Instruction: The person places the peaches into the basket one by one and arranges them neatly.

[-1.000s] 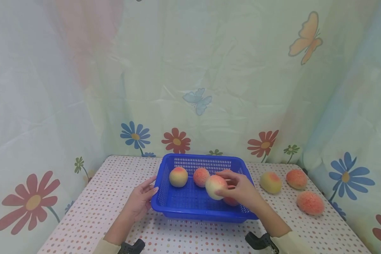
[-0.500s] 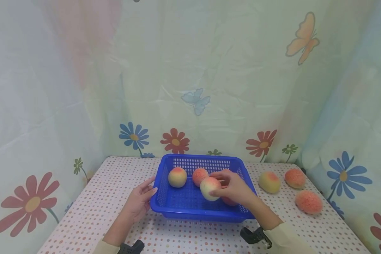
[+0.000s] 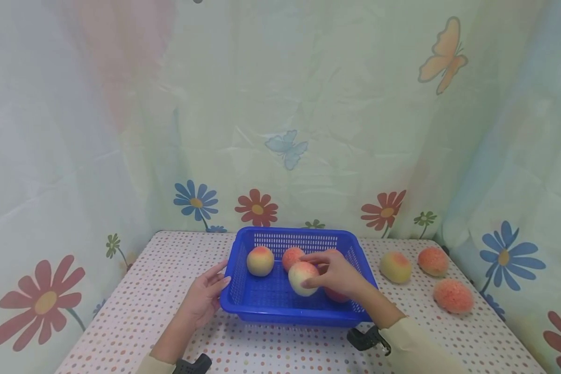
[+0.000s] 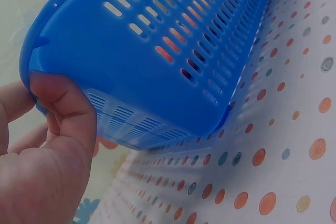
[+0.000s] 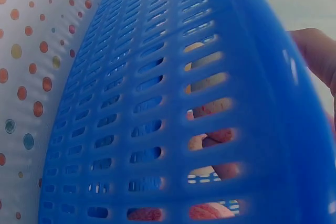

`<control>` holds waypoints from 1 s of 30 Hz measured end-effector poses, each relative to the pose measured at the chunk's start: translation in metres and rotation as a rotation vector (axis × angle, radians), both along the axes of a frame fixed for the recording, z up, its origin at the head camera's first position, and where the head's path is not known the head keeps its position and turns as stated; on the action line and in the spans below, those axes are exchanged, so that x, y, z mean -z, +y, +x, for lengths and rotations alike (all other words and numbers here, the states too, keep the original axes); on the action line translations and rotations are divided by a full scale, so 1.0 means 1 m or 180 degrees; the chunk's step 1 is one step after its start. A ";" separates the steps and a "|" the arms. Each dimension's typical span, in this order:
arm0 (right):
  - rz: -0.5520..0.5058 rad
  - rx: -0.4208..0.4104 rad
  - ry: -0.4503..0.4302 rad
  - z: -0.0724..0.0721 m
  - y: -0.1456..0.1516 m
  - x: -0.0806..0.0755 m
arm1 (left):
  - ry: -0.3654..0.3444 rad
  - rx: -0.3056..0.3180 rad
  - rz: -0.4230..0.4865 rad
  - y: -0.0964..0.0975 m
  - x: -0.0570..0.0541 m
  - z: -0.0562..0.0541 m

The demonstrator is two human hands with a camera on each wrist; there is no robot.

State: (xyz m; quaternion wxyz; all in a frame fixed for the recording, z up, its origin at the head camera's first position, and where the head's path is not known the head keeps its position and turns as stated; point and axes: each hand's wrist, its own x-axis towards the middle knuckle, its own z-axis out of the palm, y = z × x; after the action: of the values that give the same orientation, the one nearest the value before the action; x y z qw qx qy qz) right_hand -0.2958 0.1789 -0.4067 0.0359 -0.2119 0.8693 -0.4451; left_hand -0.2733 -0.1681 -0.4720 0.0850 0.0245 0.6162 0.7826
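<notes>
In the head view my right hand (image 3: 338, 275) holds a pale peach (image 3: 302, 279) with a red top, thumb in front and fingers behind, low over the right half of a blue plastic basket (image 3: 280, 318). My left hand (image 3: 204, 299) grips the basket's left rim; the left wrist view shows its thumb pressed against that rim. Inside the basket sit a yellow peach (image 3: 260, 262) with a red top and a speckled red one (image 3: 291, 256). More red fruit (image 3: 335, 296) is partly hidden by my right hand. Through the basket's slots, the right wrist view shows parts of my fingers.
On the dotted tabletop (image 3: 177, 259), right of the basket, lie a yellow-green peach (image 3: 395, 268) and two rough red fruits, one farther back (image 3: 433, 261) and one nearer (image 3: 453, 296). A flowered curtain (image 3: 280, 104) encloses the back and sides.
My right hand has moved left over the basket with the pale peach, and more of the red fruit beneath it shows. The left hand has stayed on the rim.
</notes>
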 end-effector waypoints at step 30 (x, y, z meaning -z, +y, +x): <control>0.0411 -0.0067 -0.0062 -0.021 -0.009 0.015 | -0.0035 0.0034 0.0051 -0.002 0.001 -0.001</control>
State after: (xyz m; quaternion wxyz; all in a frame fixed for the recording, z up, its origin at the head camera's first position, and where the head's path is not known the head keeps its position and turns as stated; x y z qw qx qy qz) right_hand -0.3172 0.1695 -0.4215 0.0626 -0.2139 0.8935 -0.3898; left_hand -0.2739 -0.1704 -0.4734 0.0924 0.0242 0.6094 0.7871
